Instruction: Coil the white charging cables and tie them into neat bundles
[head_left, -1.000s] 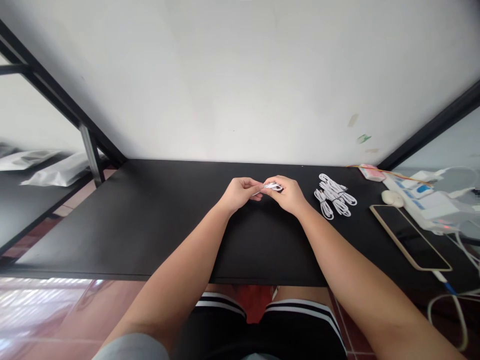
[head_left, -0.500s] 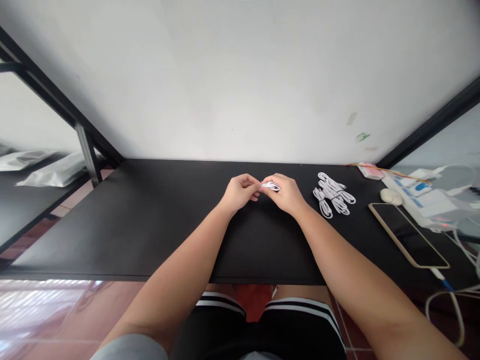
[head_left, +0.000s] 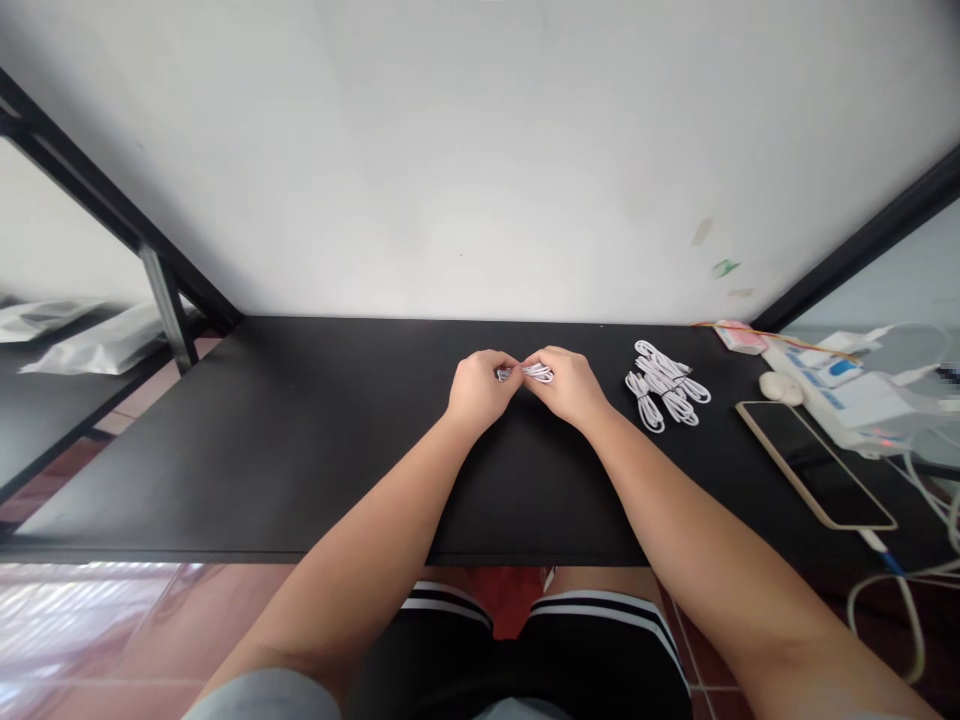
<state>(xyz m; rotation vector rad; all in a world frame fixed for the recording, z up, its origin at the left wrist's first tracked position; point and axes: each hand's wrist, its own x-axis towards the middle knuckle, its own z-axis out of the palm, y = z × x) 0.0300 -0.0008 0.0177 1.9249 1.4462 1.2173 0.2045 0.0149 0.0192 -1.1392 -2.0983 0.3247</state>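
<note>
A coiled white cable [head_left: 537,373] is held between my two hands above the black table [head_left: 337,430]. My left hand [head_left: 484,388] pinches its middle, and a bit of the coil shows inside the curl of the fingers. From the other side, my right hand [head_left: 568,385] grips the coil with thumb and fingers, meeting the left fingertips. Parts of the cable are hidden by the fingers. To the right of my right hand lies a pile of several bundled white cables [head_left: 664,385], tied round their middles.
At the right lie a phone [head_left: 817,465] with a cable plugged in, a white rounded case [head_left: 781,388], a pink-and-white box [head_left: 741,337] and a power strip [head_left: 832,400] with chargers. Clear plastic bags [head_left: 105,340] lie on a shelf at the left. A wall stands behind the table.
My left hand has closed in around the cable's middle, its fingers more curled than before. Part of the coil now shows within the left hand. My right hand has barely moved.
</note>
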